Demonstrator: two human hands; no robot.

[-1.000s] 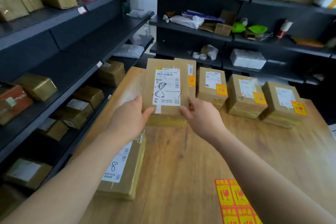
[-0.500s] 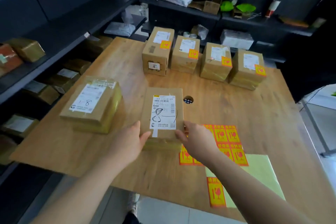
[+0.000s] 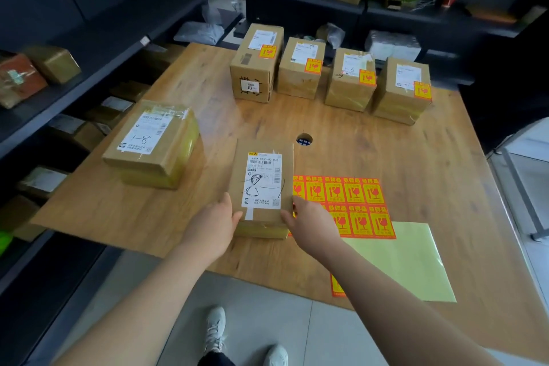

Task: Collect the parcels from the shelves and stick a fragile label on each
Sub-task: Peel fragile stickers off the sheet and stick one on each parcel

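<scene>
Biggest thing first: the dark shelves (image 3: 89,62) run off past the left hand (image 3: 212,226), with plenty of brown boxes on them, so I'd say collecting isn't done. The wooden tabletop (image 3: 416,157) spreads out ahead of both hands.

Far beyond the fingertips sits a row of four parcels (image 3: 350,80), each with an orange sticker on top. Looks like the finished pile, parked out of reach on purpose. Out past the left hand and further to its left is the 1-8 parcel (image 3: 154,142), no sticker that I can see, probably waiting its turn.

Then the scribbled parcel (image 3: 263,187), flat between the two hands. The left hand grips its near-left corner, thumb on top, and the right hand (image 3: 312,223) pinches the near-right corner the same way. Can't tell if it's fully down on the wood or a hair above. Slip faces up, which makes sense for stickering.

The fragile label sheet (image 3: 353,205) lies just beyond the right hand, its edge tucked under the parcel, so the next peel is an easy reach.
</scene>
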